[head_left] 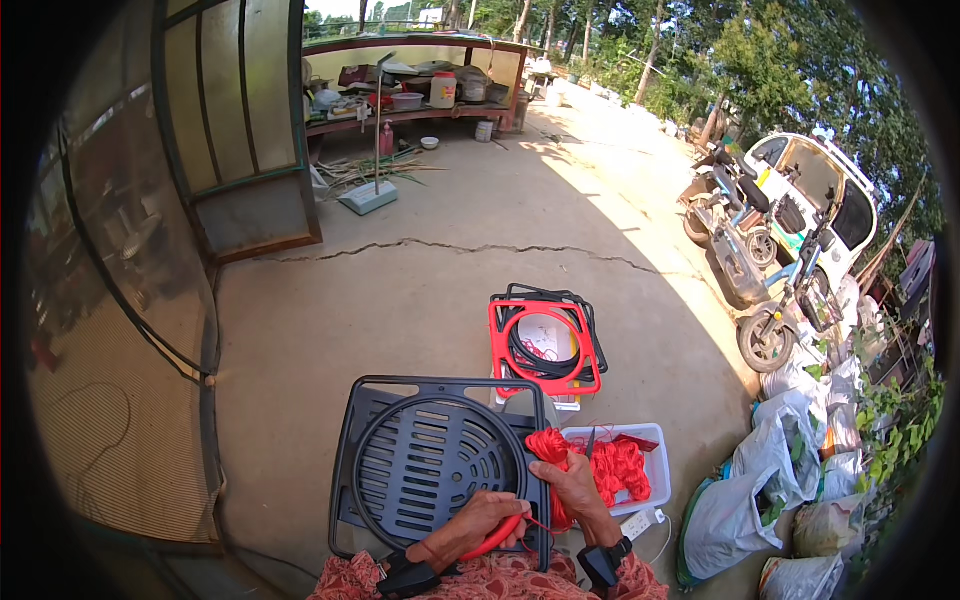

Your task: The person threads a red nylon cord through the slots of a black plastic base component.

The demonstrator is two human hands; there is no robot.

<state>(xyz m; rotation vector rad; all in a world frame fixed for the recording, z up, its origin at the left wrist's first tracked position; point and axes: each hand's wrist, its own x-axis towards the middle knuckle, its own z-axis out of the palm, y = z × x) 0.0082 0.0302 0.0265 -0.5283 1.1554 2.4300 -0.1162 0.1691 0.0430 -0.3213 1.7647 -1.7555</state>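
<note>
On my lap lies a black square frame point(345, 470) with a round ring point(405, 405) in its middle. Beneath it shows a black slotted plastic panel point(425, 450). My left hand point(482, 525) is closed around the near right part of the ring, where a red wrapped stretch point(497, 537) shows. In my right hand point(570, 485) is a bundle of red cord point(548, 447), gripped at the frame's right side. A strand of red cord runs between the hands. Just beyond my right hand, more red cord point(620, 470) fills a white plastic tray point(657, 465).
Farther ahead, a red frame point(498, 345) lies with black frames point(598, 345). A white power strip point(640, 522) is near the tray. Stuffed sacks point(735, 520) line the right, below parked scooters point(765, 335). A platform scale point(370, 197) stands ahead; a glazed door point(240, 130) is left.
</note>
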